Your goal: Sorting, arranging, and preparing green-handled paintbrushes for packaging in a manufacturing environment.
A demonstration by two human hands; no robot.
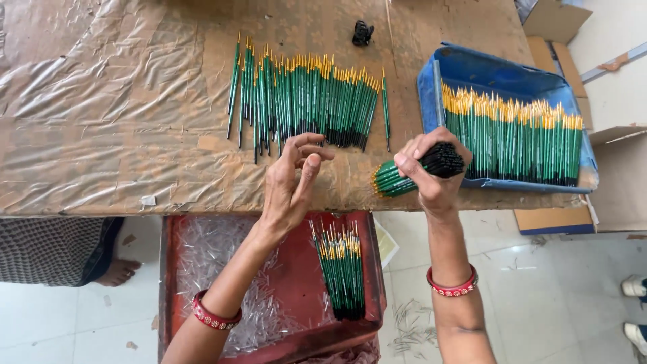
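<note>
Right hand (431, 176), right of centre: closed around a bundle of green brushes (412, 172), black ends up, yellow tips lower left. Left hand (291, 182), centre: fingers loosely curled, nothing held, just below a row of green brushes (310, 101) laid on the plastic-covered table (101, 108). Blue tray (472, 71), upper right: brushes ranked inside. Red tray (296, 283), bottom centre: a brush bunch (342, 269) beside clear plastic sleeves (216, 269)

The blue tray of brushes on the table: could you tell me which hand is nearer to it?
Right. The right hand, gripping a bundle of brushes, is beside the blue tray; the left hand is farther off, near the table's edge.
</note>
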